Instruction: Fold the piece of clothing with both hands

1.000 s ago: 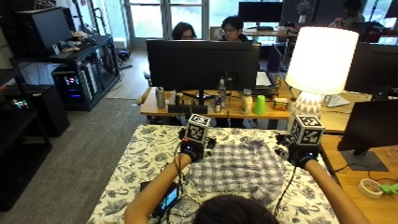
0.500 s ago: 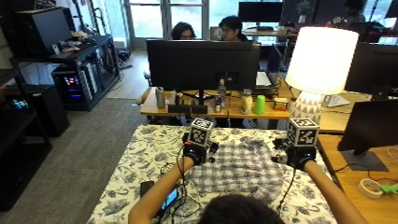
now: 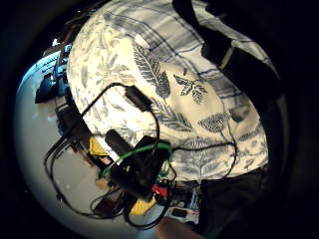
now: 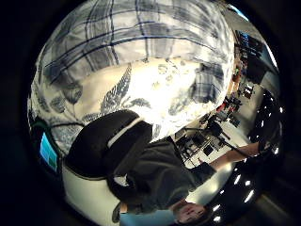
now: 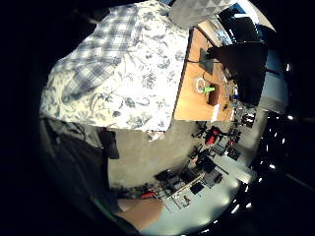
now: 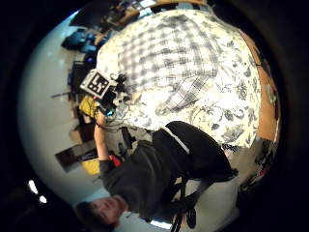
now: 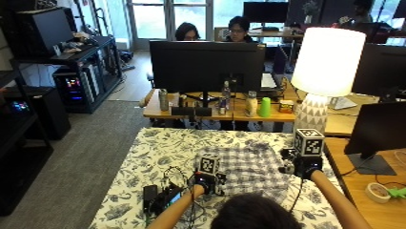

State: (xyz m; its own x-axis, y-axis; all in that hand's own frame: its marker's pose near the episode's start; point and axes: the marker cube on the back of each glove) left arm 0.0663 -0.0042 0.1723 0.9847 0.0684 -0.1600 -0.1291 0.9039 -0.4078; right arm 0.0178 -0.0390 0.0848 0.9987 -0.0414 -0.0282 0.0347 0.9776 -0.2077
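Both hands drawn back toward the person over the plaid garment

The plaid garment (image 7: 250, 168) lies on the floral tablecloth (image 7: 152, 157). Since a second ago, the left hand (image 7: 206, 183) has moved from the garment's far left edge to its near left edge; the right hand (image 7: 303, 167) sits at the right edge (grip state of either hand: cannot tell). Judged: a fold toward the person is under way.

Bright lamp (image 7: 327, 62) and daylit windows (image 7: 171, 19); tablecloth (image 4: 155, 89) glares.
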